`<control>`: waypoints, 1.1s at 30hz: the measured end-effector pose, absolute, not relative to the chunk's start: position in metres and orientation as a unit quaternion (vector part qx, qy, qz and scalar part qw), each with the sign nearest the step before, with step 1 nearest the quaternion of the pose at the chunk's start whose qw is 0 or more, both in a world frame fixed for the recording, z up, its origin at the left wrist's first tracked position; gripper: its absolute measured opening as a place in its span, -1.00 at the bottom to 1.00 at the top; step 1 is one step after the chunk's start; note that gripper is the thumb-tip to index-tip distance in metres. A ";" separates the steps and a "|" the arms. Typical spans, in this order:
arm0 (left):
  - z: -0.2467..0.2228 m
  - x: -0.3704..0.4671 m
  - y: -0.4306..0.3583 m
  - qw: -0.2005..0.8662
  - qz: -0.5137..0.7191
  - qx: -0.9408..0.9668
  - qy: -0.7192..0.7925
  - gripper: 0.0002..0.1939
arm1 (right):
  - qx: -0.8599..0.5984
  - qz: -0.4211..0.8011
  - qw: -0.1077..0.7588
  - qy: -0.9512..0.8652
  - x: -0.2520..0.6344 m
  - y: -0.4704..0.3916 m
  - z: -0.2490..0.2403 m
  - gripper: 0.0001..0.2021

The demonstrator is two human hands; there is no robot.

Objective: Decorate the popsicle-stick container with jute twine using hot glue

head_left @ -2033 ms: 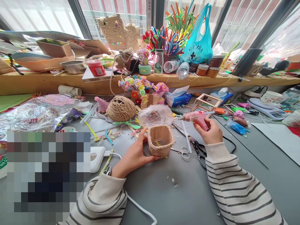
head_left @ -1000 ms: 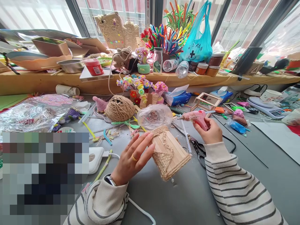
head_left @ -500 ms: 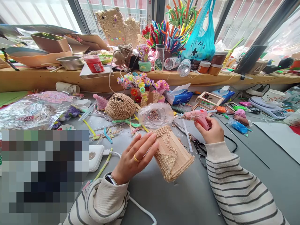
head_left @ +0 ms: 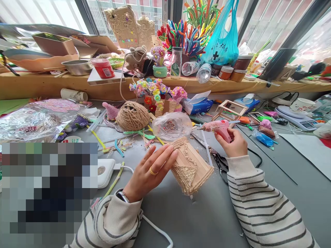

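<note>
A wooden-stick panel, edged with twine and with a woven twine patch at its lower left, is held tilted above the grey table. My left hand, with a ring on one finger, grips it by its upper left side; the thumb is hidden. My right hand is closed round the handle of a pink glue gun, whose nozzle points left, apart from the panel. Behind the panel lies a clear plastic bag of small beads. A ball of twine sits to its left.
Black scissors lie between the panel and my right sleeve. A white device with a cable is left of my left hand. Flowers, tissue packs and a small wooden frame stand farther back, before a crowded shelf. White paper lies right.
The panel has tipped slightly in my left hand, its lower edge rising a little. My right hand and the glue gun have hardly moved.
</note>
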State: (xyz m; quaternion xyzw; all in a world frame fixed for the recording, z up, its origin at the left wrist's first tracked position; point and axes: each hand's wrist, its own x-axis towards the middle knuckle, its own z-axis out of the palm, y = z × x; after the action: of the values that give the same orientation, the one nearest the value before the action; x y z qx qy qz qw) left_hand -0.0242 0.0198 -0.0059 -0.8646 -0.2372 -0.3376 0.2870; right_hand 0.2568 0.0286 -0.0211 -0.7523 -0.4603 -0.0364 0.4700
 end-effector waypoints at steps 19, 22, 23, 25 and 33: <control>0.012 -0.011 0.043 -0.507 -0.470 -0.549 -0.470 -0.46 | -0.746 -0.011 0.521 -0.415 0.256 0.029 -0.020 -0.36; 0.022 -0.006 0.048 -0.561 -0.438 -0.532 -0.460 -0.52 | -0.724 0.003 0.553 -0.412 0.254 0.028 -0.018 -0.38; 0.023 -0.006 0.051 -0.570 -0.424 -0.536 -0.457 -0.53 | -0.716 0.002 0.563 -0.412 0.252 0.027 -0.017 -0.41; 0.020 -0.005 0.057 -0.589 -0.393 -0.547 -0.448 -0.55 | -0.706 -0.005 0.576 -0.412 0.246 0.025 -0.014 -0.47; -0.001 0.000 0.068 -0.691 -0.376 -0.453 -0.419 -0.69 | -0.697 0.026 0.553 -0.455 0.215 0.017 -0.014 -0.50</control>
State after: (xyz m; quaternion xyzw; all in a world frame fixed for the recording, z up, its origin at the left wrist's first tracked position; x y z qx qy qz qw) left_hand -0.0003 0.0679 -0.0009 -0.4535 -0.4193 -0.3762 -0.6907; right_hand 0.2152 0.0173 -0.0140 -0.6971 -0.4552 0.0258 0.5533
